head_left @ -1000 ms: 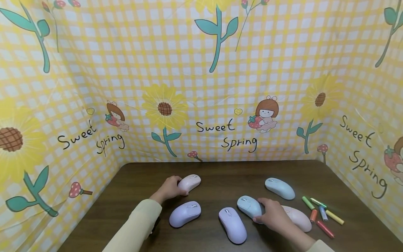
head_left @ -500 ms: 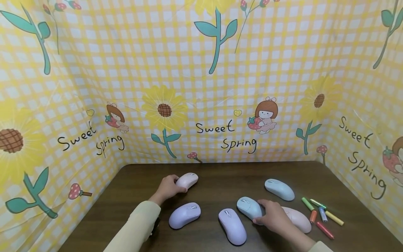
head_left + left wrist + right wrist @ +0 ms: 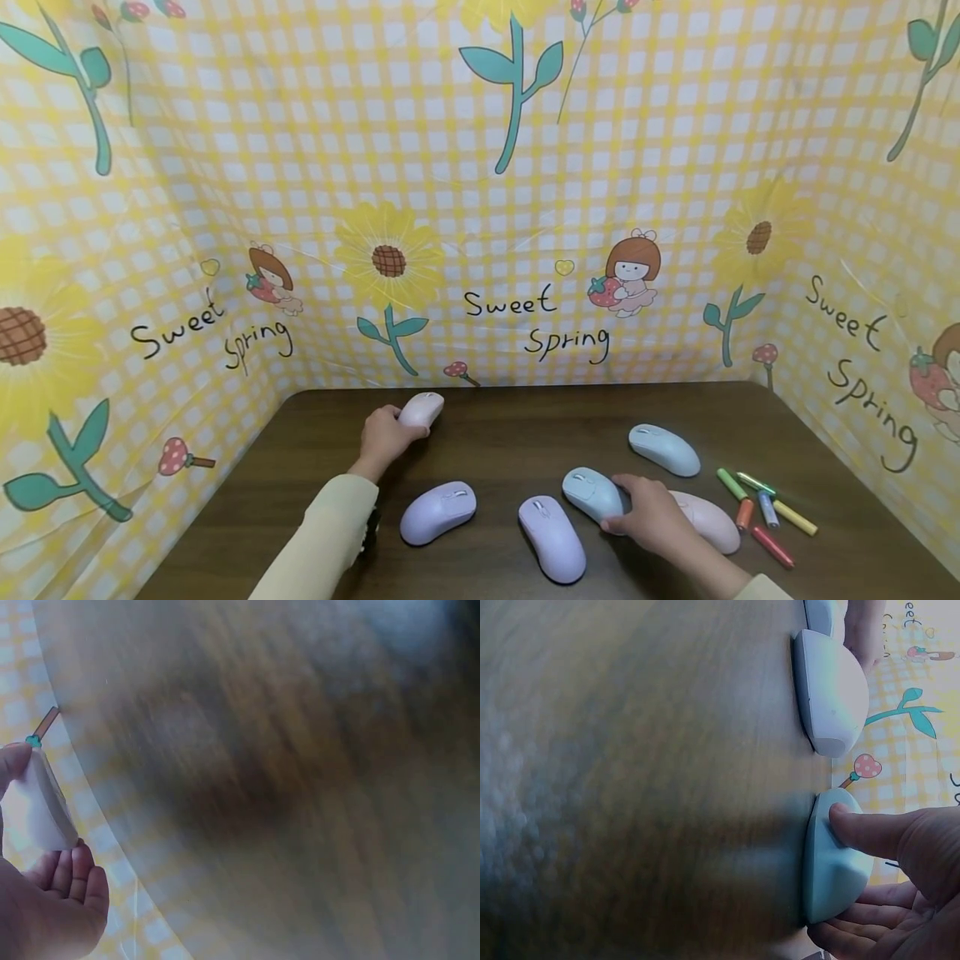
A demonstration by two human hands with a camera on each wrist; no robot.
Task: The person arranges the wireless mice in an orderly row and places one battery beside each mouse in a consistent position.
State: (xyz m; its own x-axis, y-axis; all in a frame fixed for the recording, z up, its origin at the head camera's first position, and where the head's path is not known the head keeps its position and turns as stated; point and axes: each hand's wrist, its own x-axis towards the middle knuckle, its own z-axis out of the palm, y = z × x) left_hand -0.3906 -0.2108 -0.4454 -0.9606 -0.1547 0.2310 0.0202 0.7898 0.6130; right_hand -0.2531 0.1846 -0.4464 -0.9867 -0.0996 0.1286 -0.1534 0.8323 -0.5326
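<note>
Yellow gingham cloth (image 3: 517, 192), printed with sunflowers and "Sweet Spring", rises behind and beside the dark wooden tabletop (image 3: 495, 450). Over the past second the left hand (image 3: 386, 440) has shifted the pale pink computer mouse (image 3: 421, 411) back and leftward, near the far edge; the right hand (image 3: 651, 512) has stayed put. That leaves the pale pink mouse well apart from the others, so the rearranging appears to be the left hand's work.

The left fingers (image 3: 75, 877) are bent, pinching that mouse against the thumb; whether it clears the tabletop I cannot tell. The right thumb and fingers pinch a light blue mouse (image 3: 591, 492) across its sides, parted by its breadth.

A left lilac mouse (image 3: 438, 512) and a centre lilac mouse (image 3: 552, 539) lie nearer the front. A second light blue mouse (image 3: 664, 450) lies behind the right hand, and a pink mouse (image 3: 708, 523) is partly hidden by it. Smallest are the coloured cylinders (image 3: 772, 546), clustered at the right.
</note>
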